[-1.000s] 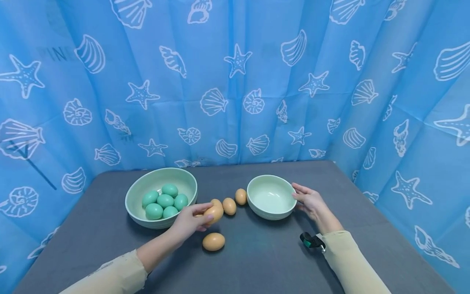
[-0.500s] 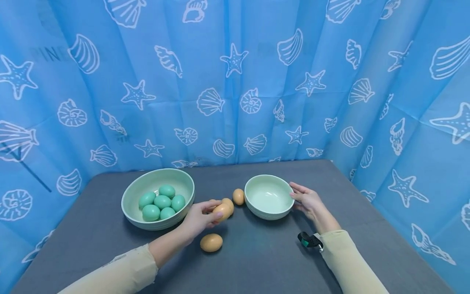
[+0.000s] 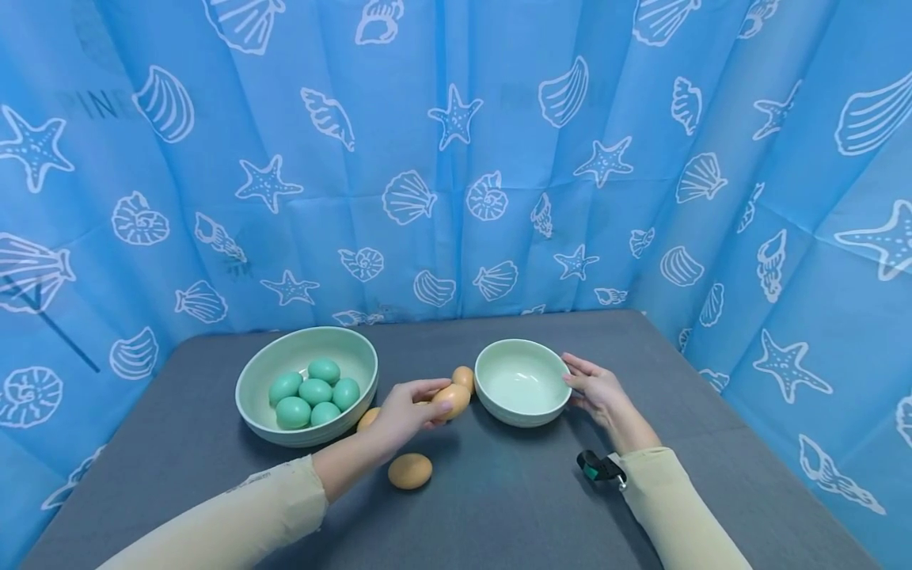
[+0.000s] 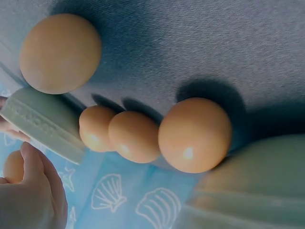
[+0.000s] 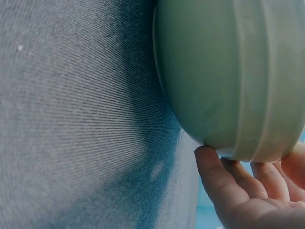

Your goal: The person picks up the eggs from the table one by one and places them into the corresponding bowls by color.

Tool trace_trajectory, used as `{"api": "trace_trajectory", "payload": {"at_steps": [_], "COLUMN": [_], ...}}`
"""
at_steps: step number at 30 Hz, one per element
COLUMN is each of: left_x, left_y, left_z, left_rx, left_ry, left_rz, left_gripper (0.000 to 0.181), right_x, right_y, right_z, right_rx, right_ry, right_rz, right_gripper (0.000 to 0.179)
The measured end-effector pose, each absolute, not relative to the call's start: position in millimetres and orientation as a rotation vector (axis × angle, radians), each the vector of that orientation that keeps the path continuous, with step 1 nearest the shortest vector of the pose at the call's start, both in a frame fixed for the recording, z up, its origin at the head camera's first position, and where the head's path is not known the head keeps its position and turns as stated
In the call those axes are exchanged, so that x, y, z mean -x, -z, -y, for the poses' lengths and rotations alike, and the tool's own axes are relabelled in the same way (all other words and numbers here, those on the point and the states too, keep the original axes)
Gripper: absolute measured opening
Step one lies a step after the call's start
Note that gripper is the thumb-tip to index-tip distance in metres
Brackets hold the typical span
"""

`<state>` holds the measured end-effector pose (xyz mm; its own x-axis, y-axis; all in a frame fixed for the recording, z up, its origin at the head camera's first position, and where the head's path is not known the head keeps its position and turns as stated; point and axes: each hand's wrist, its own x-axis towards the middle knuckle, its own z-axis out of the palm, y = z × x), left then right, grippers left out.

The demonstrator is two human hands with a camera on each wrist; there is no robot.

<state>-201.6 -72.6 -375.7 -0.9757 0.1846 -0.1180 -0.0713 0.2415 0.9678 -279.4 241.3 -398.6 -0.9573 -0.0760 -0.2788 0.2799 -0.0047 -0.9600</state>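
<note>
My left hand (image 3: 400, 413) pinches a brown egg (image 3: 454, 401) between thumb and fingers, a little left of the small pale-green bowl (image 3: 523, 412). In the left wrist view that hand (image 4: 35, 191) shows at the lower left, partly covering its egg (image 4: 14, 166). My right hand (image 3: 606, 397) holds the small bowl by its right side, thumb at the rim and fingers against the outer wall, as the right wrist view shows. No egg is inside it. Other brown eggs lie on the table: one beside the small bowl, one (image 3: 410, 471) in front, one (image 3: 367, 419) partly hidden.
A larger pale-green bowl (image 3: 249, 396) at the left contains several green eggs (image 3: 315, 392). The grey-covered table (image 3: 499, 491) reaches back to a blue curtain (image 3: 456, 198) with shell prints. A black strap piece (image 3: 600, 466) is at the right wrist.
With the brown egg in its grip, my left hand has moved right toward the small bowl. The right hand stays on that bowl, and the view has shifted slightly.
</note>
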Motion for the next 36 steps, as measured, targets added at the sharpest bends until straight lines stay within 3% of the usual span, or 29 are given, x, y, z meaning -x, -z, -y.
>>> {"api": "trace_trajectory", "payload": {"at_steps": [36], "left_x": [246.3], "left_y": [363.2], "left_z": [14.7], "left_rx": [-0.206], "left_ry": [-1.897], "left_rz": [-2.176], "left_gripper": [0.043], "right_x": [279.4], "right_y": [401.6], "right_z": [-238.4], "right_rx": [-0.222], "right_ry": [2.045], "right_rz": [-2.092], "right_gripper": [0.058]}}
